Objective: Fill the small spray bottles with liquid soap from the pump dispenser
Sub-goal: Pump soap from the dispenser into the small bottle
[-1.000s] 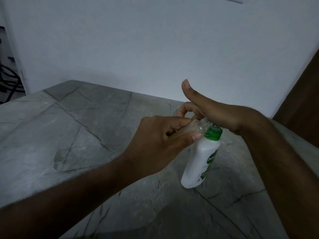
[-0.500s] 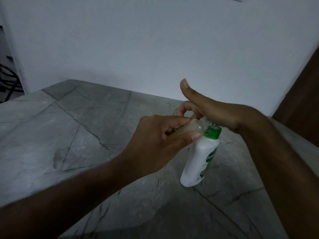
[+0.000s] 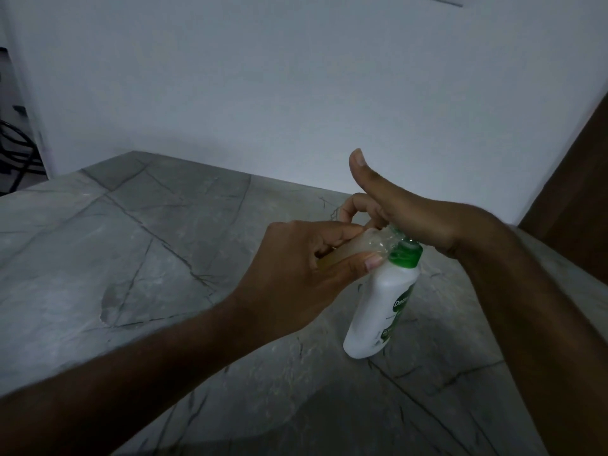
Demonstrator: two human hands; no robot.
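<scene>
A white pump dispenser (image 3: 385, 307) with a green collar stands on the grey stone table (image 3: 138, 245), right of centre. My left hand (image 3: 296, 278) grips a small clear spray bottle (image 3: 358, 250) holding some amber liquid, tilted with its mouth at the dispenser's nozzle. My right hand (image 3: 411, 212) rests on top of the pump head, palm down, thumb raised, fingers curled over the far side. The pump head itself is hidden under that hand.
A white wall stands behind the table, close to its far edge. A dark brown door or panel (image 3: 572, 179) rises at the right. Dark cables or a frame (image 3: 13, 153) show at the far left, past the table's corner.
Almost nothing differs. Both hands and the bottles hold the same places, with a very slight shift of the view.
</scene>
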